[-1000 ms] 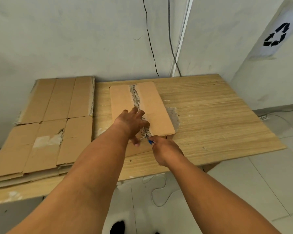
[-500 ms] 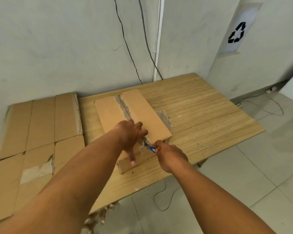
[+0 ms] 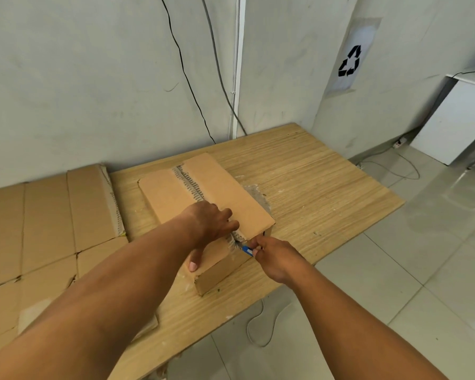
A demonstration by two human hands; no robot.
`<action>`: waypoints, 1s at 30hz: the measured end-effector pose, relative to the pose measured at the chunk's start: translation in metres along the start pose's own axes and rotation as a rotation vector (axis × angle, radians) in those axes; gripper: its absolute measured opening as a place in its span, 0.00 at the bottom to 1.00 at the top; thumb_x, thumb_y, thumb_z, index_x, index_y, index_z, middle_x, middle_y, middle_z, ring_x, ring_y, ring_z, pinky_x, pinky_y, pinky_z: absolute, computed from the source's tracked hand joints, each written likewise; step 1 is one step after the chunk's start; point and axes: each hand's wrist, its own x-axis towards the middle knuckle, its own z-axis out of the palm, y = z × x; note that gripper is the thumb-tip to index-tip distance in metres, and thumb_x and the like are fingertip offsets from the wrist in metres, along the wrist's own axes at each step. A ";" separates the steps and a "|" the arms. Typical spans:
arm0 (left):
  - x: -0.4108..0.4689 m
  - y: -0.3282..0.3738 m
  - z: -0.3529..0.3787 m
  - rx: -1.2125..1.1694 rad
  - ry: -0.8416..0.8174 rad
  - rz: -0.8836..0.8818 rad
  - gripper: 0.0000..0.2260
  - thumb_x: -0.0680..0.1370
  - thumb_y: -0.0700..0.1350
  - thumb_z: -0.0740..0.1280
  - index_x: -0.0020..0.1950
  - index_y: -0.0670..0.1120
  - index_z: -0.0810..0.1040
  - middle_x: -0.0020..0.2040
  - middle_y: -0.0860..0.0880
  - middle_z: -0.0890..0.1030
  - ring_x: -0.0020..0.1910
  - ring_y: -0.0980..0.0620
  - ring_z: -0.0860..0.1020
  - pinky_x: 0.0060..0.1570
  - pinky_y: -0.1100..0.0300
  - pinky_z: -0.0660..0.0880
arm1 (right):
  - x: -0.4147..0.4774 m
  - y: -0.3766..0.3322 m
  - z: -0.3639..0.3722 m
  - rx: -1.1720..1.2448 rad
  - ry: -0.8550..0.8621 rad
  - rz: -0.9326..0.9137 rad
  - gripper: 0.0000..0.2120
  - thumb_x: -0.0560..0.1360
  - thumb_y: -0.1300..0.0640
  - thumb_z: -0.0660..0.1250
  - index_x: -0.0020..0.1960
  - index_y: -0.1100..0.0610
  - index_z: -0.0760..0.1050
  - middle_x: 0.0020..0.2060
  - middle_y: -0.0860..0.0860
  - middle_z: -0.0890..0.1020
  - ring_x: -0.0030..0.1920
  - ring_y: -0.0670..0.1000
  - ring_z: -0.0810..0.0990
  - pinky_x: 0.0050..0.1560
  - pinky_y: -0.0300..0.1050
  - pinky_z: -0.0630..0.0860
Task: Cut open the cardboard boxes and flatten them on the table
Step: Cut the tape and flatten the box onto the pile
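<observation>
One uncut box [image 3: 173, 196] sits near the table's [image 3: 327, 187] front edge, beside flattened cardboard [image 3: 47, 215] at the left edge. The left hand [image 3: 211, 223] presses down on its top, fingers spread, thumb down the near face. The right hand [image 3: 274, 256] pinches a blue cutter [image 3: 246, 249] at the seam's near end. The cut is best kept shallow and along the seam, clear of the bracing fingers.

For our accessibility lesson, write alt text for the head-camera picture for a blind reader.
A person's right hand holds a blue cutter to the top seam of a cardboard box while the left hand presses on it. The box sits on a table beside flattened cardboard.
</observation>
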 end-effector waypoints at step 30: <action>-0.006 -0.005 0.015 -0.091 0.052 -0.038 0.58 0.56 0.62 0.83 0.76 0.54 0.51 0.71 0.44 0.65 0.62 0.41 0.73 0.57 0.46 0.77 | -0.024 -0.011 0.034 -0.039 0.050 -0.024 0.12 0.83 0.49 0.57 0.63 0.43 0.75 0.54 0.53 0.78 0.49 0.54 0.79 0.43 0.43 0.73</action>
